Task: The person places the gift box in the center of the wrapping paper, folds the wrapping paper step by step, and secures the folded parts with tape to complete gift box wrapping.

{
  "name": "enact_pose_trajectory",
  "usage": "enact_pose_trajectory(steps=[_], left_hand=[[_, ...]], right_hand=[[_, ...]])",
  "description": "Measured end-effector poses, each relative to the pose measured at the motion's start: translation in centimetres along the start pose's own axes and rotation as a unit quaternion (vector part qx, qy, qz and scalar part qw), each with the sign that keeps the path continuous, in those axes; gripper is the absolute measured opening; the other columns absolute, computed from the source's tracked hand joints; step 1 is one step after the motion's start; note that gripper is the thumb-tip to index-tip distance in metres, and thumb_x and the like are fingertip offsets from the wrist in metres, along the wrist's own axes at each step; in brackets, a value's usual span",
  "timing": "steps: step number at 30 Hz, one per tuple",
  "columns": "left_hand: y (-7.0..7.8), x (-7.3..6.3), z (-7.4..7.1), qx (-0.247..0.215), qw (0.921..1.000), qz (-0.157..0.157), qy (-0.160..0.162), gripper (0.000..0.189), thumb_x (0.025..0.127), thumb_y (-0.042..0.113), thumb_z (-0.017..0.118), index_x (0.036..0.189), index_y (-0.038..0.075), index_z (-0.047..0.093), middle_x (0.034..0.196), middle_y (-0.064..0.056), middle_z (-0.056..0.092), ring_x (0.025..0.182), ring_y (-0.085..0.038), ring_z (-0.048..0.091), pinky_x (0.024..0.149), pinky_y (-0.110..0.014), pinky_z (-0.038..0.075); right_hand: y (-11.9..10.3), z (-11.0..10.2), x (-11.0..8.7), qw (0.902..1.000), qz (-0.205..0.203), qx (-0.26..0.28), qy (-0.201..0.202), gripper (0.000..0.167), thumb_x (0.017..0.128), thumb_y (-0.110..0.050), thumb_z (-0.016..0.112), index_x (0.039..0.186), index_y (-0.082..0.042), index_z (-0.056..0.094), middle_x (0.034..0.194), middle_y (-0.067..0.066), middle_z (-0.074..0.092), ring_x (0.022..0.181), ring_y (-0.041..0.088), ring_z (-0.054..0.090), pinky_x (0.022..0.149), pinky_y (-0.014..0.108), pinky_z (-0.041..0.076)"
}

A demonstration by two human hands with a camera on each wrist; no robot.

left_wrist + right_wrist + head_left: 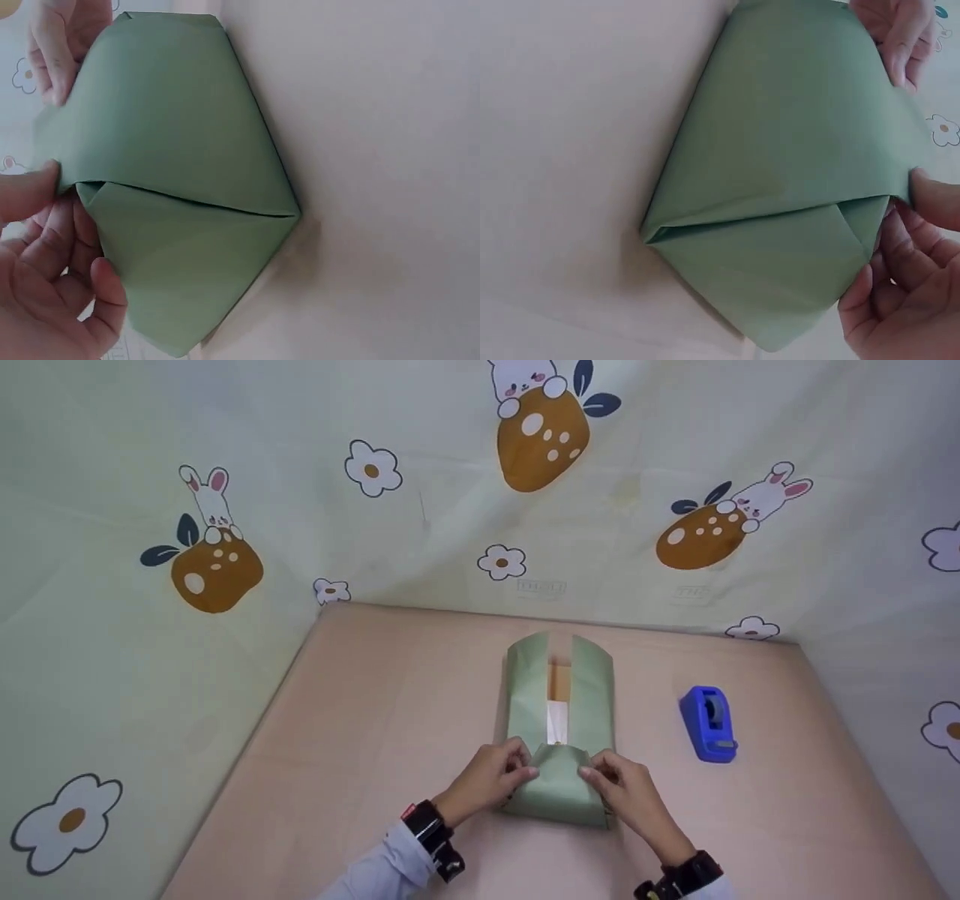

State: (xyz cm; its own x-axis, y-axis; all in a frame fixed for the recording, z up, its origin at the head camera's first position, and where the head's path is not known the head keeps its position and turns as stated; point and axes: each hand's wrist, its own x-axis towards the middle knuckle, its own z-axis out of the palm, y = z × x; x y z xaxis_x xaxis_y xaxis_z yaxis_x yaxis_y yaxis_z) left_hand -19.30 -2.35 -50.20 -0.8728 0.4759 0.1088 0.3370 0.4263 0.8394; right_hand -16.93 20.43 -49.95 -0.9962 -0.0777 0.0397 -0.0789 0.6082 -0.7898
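A long parcel in green wrapping paper (592, 682) lies on the table with its long axis pointing away from me. Its two side panels leave a gap down the middle, where a brown and white surface (558, 712) shows. The near end flap (562, 791) is folded up over the parcel. My left hand (495, 772) pinches the flap's left edge between thumb and fingers. On the opposite edge my right hand (626, 787) pinches the paper the same way. Both wrist views show the flap's slanted side folds (187, 255), with the thumb on top and fingers beneath.
A blue tape dispenser (709, 724) stands on the table to the right of the parcel. The table (375, 697) has a pinkish-beige cover. Pale cloth walls (427, 525) printed with rabbits and flowers rise at the back and both sides.
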Motion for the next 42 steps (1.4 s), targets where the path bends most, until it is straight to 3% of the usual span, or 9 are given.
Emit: enact_pose_trajectory(steps=[7, 12, 15, 19, 21, 23, 30, 37, 42], left_hand=[[0.2, 0.4, 0.4, 0.045, 0.9979, -0.017, 0.042, 0.015, 0.084, 0.017, 0.068, 0.078, 0.01, 0.055, 0.08, 0.001, 0.051, 0.07, -0.005, 0.046, 0.061, -0.017, 0.042], [0.6, 0.3, 1.2, 0.154, 0.9854, 0.003, 0.073, 0.019, 0.084, 0.021, 0.068, 0.09, 0.011, 0.052, 0.09, 0.002, 0.044, 0.079, -0.008, 0.045, 0.067, -0.018, 0.042], [1.2, 0.4, 2.1, 0.286, 0.9499, 0.079, 0.098, 0.022, 0.084, 0.019, 0.067, 0.099, 0.012, 0.052, 0.098, 0.001, 0.048, 0.087, -0.011, 0.047, 0.072, -0.02, 0.043], [1.8, 0.4, 3.6, 0.449, 0.863, 0.206, 0.106, 0.023, 0.078, 0.009, 0.067, 0.1, 0.013, 0.061, 0.103, 0.001, 0.059, 0.094, -0.013, 0.054, 0.079, -0.022, 0.045], [2.0, 0.1, 4.1, 0.488, 0.8378, 0.227, 0.091, 0.029, 0.076, 0.007, 0.067, 0.104, 0.01, 0.063, 0.109, -0.001, 0.062, 0.101, -0.014, 0.057, 0.086, -0.023, 0.046], [2.0, -0.3, 4.5, 0.499, 0.8365, 0.215, 0.071, 0.038, 0.076, 0.007, 0.067, 0.114, 0.005, 0.061, 0.118, -0.006, 0.061, 0.111, -0.018, 0.057, 0.094, -0.025, 0.045], [2.4, -1.3, 5.2, 0.476, 0.8736, 0.098, -0.02, 0.056, 0.1, 0.038, 0.031, 0.142, 0.001, 0.034, 0.149, -0.015, 0.032, 0.139, -0.026, 0.029, 0.111, -0.034, 0.029], [4.0, -2.5, 7.2, 0.512, 0.8561, 0.031, -0.067, 0.071, 0.094, 0.052, 0.04, 0.145, 0.005, 0.028, 0.153, -0.013, 0.024, 0.141, -0.025, 0.021, 0.113, -0.036, 0.025], [3.9, -3.0, 7.5, 0.509, 0.8583, 0.028, -0.055, 0.073, 0.089, 0.057, 0.044, 0.145, 0.013, 0.029, 0.152, -0.011, 0.027, 0.14, -0.024, 0.025, 0.112, -0.038, 0.027]], right_hand=[[0.0, 0.3, 0.7, 0.998, -0.018, -0.053, 0.027, 0.012, 0.083, -0.021, 0.068, 0.076, -0.014, 0.063, 0.067, -0.004, 0.052, 0.061, 0.006, 0.043, 0.057, 0.019, 0.037], [0.6, 0.8, 0.7, 0.9924, -0.055, -0.091, 0.062, 0.013, 0.08, -0.021, 0.071, 0.083, -0.014, 0.06, 0.08, -0.005, 0.053, 0.075, 0.008, 0.047, 0.069, 0.024, 0.04], [1.3, 1.0, 0.7, 0.9845, -0.093, -0.111, 0.098, 0.025, 0.077, -0.02, 0.074, 0.091, -0.013, 0.055, 0.093, -0.001, 0.051, 0.088, 0.015, 0.045, 0.079, 0.033, 0.036], [2.1, 1.4, 0.7, 0.9756, -0.137, -0.12, 0.122, 0.025, 0.075, -0.021, 0.075, 0.094, -0.016, 0.059, 0.118, 0.01, 0.05, 0.11, 0.029, 0.041, 0.09, 0.049, 0.032], [2.3, 1.4, 0.7, 0.9766, -0.141, -0.118, 0.111, 0.02, 0.077, -0.023, 0.073, 0.096, -0.02, 0.066, 0.13, 0.012, 0.047, 0.12, 0.034, 0.037, 0.095, 0.056, 0.029], [2.6, 1.4, 0.5, 0.9803, -0.13, -0.113, 0.096, 0.021, 0.081, -0.025, 0.07, 0.102, -0.025, 0.07, 0.138, 0.014, 0.044, 0.128, 0.038, 0.032, 0.098, 0.062, 0.026], [3.2, 0.8, -0.2, 0.9862, -0.078, -0.143, 0.029, 0.039, 0.086, -0.04, 0.062, 0.124, -0.029, 0.06, 0.152, 0.012, 0.027, 0.137, 0.049, 0.014, 0.099, 0.072, 0.018], [3.0, 0.8, -0.9, 0.9787, -0.087, -0.185, -0.016, 0.05, 0.089, -0.046, 0.054, 0.136, -0.031, 0.046, 0.154, 0.013, 0.019, 0.136, 0.052, 0.01, 0.098, 0.074, 0.018], [4.1, -0.4, -0.3, 0.9923, -0.083, -0.088, -0.027, 0.046, 0.094, -0.03, 0.051, 0.138, -0.017, 0.045, 0.153, 0.018, 0.021, 0.136, 0.051, 0.014, 0.099, 0.073, 0.016]])
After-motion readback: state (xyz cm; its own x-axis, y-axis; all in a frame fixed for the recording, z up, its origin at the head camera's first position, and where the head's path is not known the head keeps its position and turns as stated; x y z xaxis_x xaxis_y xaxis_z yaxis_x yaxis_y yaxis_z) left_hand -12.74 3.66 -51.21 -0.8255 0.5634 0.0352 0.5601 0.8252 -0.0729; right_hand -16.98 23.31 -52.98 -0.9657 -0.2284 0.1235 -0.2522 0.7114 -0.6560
